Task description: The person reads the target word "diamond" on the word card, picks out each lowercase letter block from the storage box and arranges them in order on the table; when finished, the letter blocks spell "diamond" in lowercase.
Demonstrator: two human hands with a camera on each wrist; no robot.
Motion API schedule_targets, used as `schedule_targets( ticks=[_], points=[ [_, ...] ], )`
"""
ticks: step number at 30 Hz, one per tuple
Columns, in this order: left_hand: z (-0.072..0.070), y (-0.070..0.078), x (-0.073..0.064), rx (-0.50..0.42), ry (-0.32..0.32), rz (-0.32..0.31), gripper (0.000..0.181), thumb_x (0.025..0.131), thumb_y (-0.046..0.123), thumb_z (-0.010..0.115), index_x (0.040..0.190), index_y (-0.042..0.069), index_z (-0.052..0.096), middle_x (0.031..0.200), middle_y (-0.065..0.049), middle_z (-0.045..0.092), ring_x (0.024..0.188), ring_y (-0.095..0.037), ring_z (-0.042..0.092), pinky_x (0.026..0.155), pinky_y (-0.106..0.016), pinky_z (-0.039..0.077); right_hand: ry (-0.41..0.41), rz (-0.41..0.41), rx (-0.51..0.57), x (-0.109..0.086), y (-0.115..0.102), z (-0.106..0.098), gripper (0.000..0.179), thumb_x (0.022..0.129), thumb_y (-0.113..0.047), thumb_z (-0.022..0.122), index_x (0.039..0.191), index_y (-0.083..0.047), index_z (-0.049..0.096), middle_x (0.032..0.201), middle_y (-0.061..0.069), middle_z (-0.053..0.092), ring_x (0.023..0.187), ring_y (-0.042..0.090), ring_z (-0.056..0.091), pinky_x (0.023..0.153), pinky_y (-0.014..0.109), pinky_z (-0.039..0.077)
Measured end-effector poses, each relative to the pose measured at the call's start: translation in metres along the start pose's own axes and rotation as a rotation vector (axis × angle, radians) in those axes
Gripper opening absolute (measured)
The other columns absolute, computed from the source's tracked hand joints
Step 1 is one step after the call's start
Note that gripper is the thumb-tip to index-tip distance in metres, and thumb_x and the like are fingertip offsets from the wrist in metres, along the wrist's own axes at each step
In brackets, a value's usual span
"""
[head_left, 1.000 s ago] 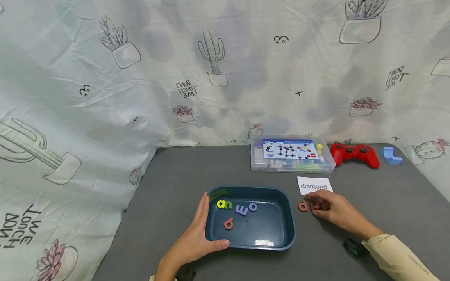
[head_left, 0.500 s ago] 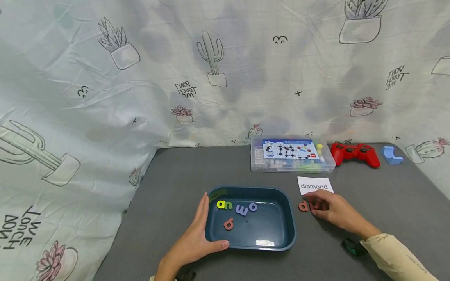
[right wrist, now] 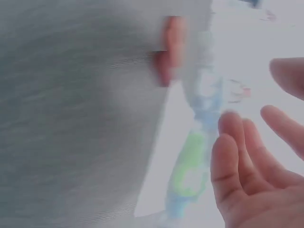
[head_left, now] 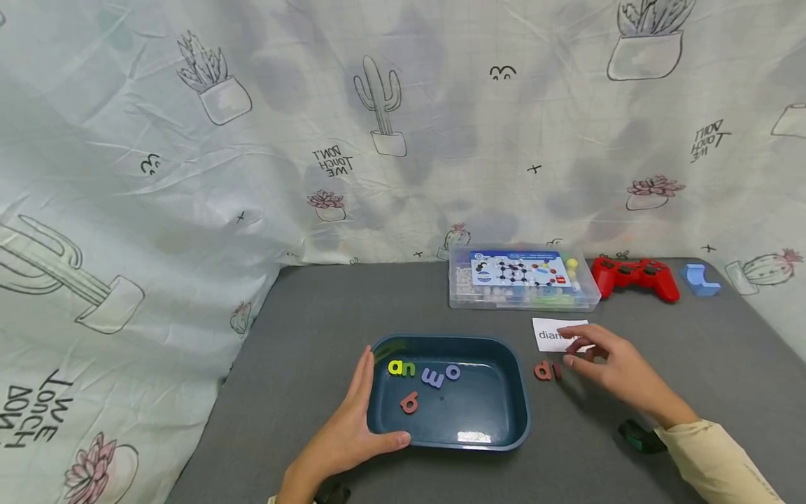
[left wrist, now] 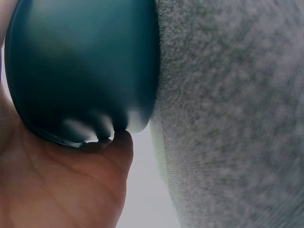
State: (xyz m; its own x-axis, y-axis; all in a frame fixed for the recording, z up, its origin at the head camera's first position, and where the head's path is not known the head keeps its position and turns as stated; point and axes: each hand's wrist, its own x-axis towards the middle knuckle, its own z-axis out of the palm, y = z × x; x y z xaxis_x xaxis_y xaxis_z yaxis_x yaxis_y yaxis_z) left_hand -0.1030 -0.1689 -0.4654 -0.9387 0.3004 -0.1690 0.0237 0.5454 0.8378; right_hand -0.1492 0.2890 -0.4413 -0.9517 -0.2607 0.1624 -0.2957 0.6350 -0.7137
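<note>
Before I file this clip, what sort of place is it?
Probably an indoor tabletop set up for recording: a grey table, a cactus-print cloth behind it, and a tray holding letters.

Head view looks down; closer left wrist view shares tray (head_left: 478,402).

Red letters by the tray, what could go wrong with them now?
The right hand is close to the red letters, so it might bump them crooked. It also hides part of the word on the card in the head view, so the wrong letter could get added next.
</note>
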Motion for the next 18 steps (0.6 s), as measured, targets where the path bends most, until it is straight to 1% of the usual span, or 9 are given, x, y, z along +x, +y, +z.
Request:
schedule_targets(
  ticks=[4, 8, 12, 15, 18],
  points=[
    [0.001, 0.001, 0.001, -0.006, -0.005, 0.007, 0.137, 0.083, 0.048, 0.092, 0.173, 0.022, -0.009, 0.179, -0.001, -0.015, 0.162, -0.040, 0.006, 0.117, -0.074, 0.025, 0.083, -0.035, 0.076, 0.004, -0.018, -0.011, 0.047, 0.105, -0.013, 0.071, 0.150, -0.008, 0.059, 0.139, 0.013, 0.061, 0.110, 0.003, 0.059, 0.086, 0.016, 0.052],
    [0.002, 0.001, 0.000, 0.000, -0.003, 0.008, 0.137, 0.083, 0.050, 0.091, 0.173, 0.024, -0.009, 0.179, 0.000, -0.015, 0.162, -0.039, 0.006, 0.117, -0.074, 0.025, 0.125, -0.104, 0.183, 0.012, -0.035, -0.015, 0.057, 0.106, -0.007, 0.066, 0.161, -0.012, 0.049, 0.153, 0.009, 0.053, 0.125, 0.003, 0.054, 0.089, 0.014, 0.052],
    [0.002, -0.001, 0.000, 0.007, 0.001, 0.021, 0.137, 0.083, 0.049, 0.091, 0.173, 0.024, -0.009, 0.179, 0.001, -0.015, 0.162, -0.037, 0.005, 0.117, -0.074, 0.026, 0.132, -0.141, 0.269, 0.021, -0.052, -0.014, 0.062, 0.108, -0.005, 0.062, 0.166, -0.016, 0.043, 0.162, 0.010, 0.047, 0.139, 0.006, 0.048, 0.093, 0.016, 0.052],
    [0.002, -0.001, -0.001, 0.006, -0.001, 0.028, 0.136, 0.083, 0.049, 0.091, 0.173, 0.023, -0.009, 0.179, 0.001, -0.016, 0.163, -0.036, 0.004, 0.118, -0.073, 0.025, 0.125, -0.183, 0.331, 0.027, -0.063, -0.010, 0.062, 0.108, -0.002, 0.060, 0.166, -0.015, 0.043, 0.165, 0.012, 0.043, 0.145, 0.008, 0.044, 0.098, 0.016, 0.050],
    [0.002, -0.002, -0.001, 0.011, 0.002, 0.030, 0.137, 0.083, 0.048, 0.091, 0.173, 0.023, -0.009, 0.179, 0.001, -0.015, 0.163, -0.036, 0.003, 0.118, -0.073, 0.025, 0.110, -0.236, 0.390, 0.037, -0.072, -0.002, 0.062, 0.107, 0.002, 0.059, 0.165, -0.012, 0.042, 0.166, 0.012, 0.042, 0.146, 0.010, 0.043, 0.102, 0.018, 0.049]
  ],
)
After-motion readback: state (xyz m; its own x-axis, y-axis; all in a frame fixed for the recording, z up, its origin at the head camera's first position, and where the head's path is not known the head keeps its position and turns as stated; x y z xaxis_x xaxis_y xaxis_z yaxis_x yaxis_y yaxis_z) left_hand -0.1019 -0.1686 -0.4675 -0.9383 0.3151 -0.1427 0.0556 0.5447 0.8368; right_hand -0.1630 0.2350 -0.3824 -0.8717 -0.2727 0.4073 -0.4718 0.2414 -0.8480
